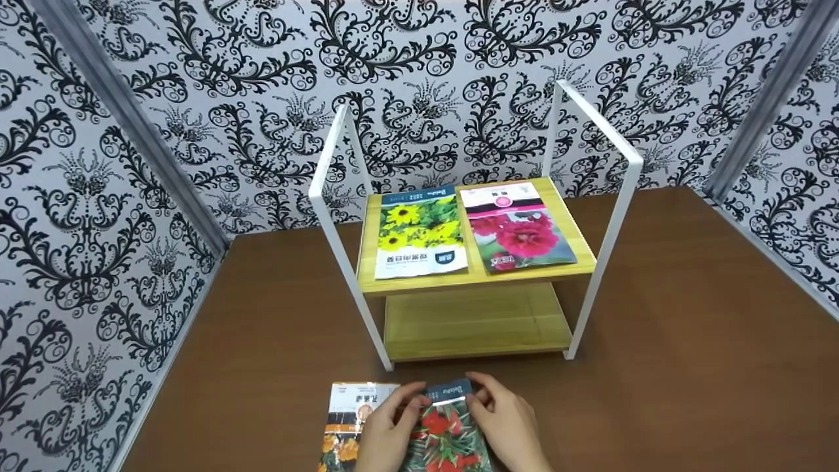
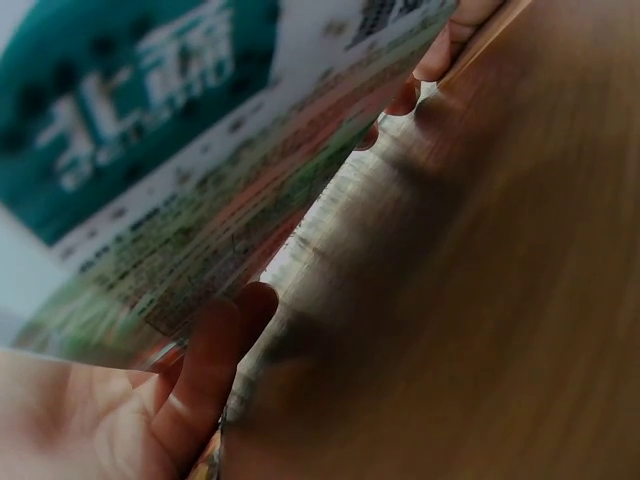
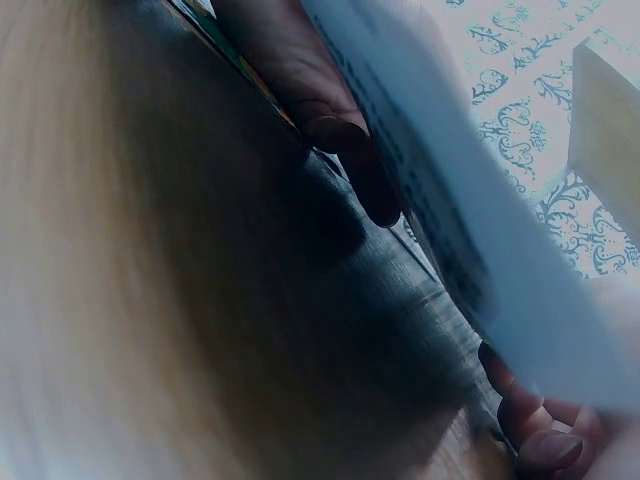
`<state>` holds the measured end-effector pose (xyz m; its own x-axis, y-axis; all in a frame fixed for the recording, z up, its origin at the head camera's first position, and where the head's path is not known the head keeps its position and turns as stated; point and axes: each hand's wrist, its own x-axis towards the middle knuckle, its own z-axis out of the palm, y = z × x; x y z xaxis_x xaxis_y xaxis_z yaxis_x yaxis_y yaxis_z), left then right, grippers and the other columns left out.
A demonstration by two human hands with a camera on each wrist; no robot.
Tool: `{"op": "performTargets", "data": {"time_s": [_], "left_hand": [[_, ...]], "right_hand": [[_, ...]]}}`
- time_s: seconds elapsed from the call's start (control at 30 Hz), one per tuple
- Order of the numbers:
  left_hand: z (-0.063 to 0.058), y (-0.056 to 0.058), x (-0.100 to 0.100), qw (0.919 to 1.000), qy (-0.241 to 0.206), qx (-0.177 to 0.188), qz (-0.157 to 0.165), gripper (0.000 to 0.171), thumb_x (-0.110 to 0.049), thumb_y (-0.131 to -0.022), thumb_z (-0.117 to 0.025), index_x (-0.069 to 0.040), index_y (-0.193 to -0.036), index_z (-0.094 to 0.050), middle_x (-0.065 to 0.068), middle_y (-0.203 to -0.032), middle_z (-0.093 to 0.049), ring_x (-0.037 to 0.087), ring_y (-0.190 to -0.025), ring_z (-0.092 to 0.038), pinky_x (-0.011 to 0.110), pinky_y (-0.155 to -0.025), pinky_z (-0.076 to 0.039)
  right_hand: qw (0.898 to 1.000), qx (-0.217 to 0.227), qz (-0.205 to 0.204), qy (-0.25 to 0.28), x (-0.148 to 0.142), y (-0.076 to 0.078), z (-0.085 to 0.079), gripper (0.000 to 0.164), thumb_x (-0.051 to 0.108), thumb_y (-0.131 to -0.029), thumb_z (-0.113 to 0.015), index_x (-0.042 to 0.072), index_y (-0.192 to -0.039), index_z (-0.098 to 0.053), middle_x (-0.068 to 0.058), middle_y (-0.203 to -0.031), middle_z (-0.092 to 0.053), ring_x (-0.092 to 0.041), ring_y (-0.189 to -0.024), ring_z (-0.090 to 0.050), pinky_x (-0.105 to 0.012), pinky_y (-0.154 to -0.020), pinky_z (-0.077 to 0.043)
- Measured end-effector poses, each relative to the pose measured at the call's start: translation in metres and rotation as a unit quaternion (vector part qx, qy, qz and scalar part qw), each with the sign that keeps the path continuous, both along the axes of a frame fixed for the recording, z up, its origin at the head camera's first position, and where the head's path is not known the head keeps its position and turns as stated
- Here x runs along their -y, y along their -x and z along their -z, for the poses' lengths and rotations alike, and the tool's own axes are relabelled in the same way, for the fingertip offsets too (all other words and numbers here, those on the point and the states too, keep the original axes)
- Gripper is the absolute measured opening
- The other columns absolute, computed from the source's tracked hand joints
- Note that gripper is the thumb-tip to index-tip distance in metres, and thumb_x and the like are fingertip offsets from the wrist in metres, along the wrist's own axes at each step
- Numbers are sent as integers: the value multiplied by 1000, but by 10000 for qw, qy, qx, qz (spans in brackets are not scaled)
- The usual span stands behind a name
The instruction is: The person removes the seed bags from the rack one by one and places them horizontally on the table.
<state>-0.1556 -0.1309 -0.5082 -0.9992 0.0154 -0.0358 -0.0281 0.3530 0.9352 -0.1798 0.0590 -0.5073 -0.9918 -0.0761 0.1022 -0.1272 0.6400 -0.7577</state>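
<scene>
Both hands hold a flower seed packet (image 1: 449, 439) with red blossoms and a dark top band, above the table's near edge. My left hand (image 1: 387, 432) pinches its upper left corner, and my right hand (image 1: 512, 419) pinches the upper right one. In the left wrist view, the packet's printed back (image 2: 150, 110) is raised off the table, with left fingers (image 2: 205, 360) at its edge. The right wrist view shows the packet (image 3: 490, 230) blurred and edge-on. Beside the left hand lies an orange-flower packet (image 1: 341, 423), partly hidden by that hand.
A two-tier wooden shelf (image 1: 475, 321) with white metal side frames stands just beyond the hands. Its upper board carries a yellow-flower packet (image 1: 419, 229) at left and a pink-flower packet (image 1: 524, 233) at right. Patterned wall panels (image 1: 419, 98) enclose the brown table (image 1: 682, 328).
</scene>
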Motion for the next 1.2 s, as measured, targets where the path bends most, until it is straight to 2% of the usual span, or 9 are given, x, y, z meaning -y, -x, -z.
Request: {"op": "performTargets", "data": {"time_s": [0.5, 0.8, 1.0, 1.2], "left_hand": [[0, -1, 0, 10000, 62, -16, -10, 36, -40, -91, -46, -17, -116, -58, -9, -93, -62, 8, -82, -57, 25, -74, -44], [-3, -2, 1, 9997, -202, -104, 77, 36, -35, -92, -46, -13, -119, -56, -5, -94, -62, 11, -81, -58, 24, -71, -46], [-6, -3, -1, 9994, -279, -175, -45, 35, -34, -92, -48, -14, -119, -57, -6, -93, -63, 10, -84, -58, 24, -74, -45], [-3, -2, -1, 9992, -379, -61, -101, 35, -34, -92, -47, -15, -119, -56, -7, -94, -63, 10, -87, -58, 24, -72, -45]], "right_hand": [[10000, -34, 58, 34, 0, -1, 0, 31, 29, -82, -62, 24, -112, -61, 20, -72, -54, 0, -56, -45, -23, -56, -35], [10000, -5, -34, -25, 0, 0, 0, 30, 27, -82, -60, 22, -112, -61, 20, -72, -53, 1, -54, -44, -22, -54, -35], [9989, 185, -46, 429, -1, 0, -2, 31, 26, -83, -60, 20, -114, -61, 15, -73, -54, -2, -55, -44, -23, -52, -36], [9950, 350, 75, 934, -5, 3, 0, 31, 20, -83, -60, 17, -114, -61, 9, -74, -56, -6, -58, -46, -22, -55, -38]]}}
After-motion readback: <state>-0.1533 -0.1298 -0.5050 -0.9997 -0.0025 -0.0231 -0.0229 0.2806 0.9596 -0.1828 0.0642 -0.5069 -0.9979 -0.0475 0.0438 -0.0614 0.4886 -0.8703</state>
